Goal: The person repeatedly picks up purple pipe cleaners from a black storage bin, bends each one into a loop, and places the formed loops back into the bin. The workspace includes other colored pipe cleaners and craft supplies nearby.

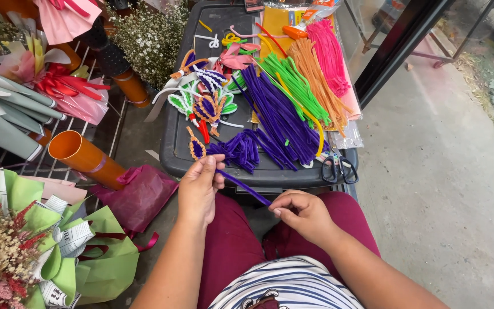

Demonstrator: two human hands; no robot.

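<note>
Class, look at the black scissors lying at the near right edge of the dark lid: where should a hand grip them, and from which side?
Grip the scissors by their two handle loops, coming from the near right corner of the lid. The loops lie at that edge, open and uncovered, while the blades seem to point inward under the purple stems, so the far end is buried and probably sharp.

your left hand (200, 186) and right hand (301, 214) pinch a purple fuzzy wire (246, 187) between them — over your red lap. a dark tray (172, 150) holds piles of colored wires — scissors (338, 167) too.
</note>
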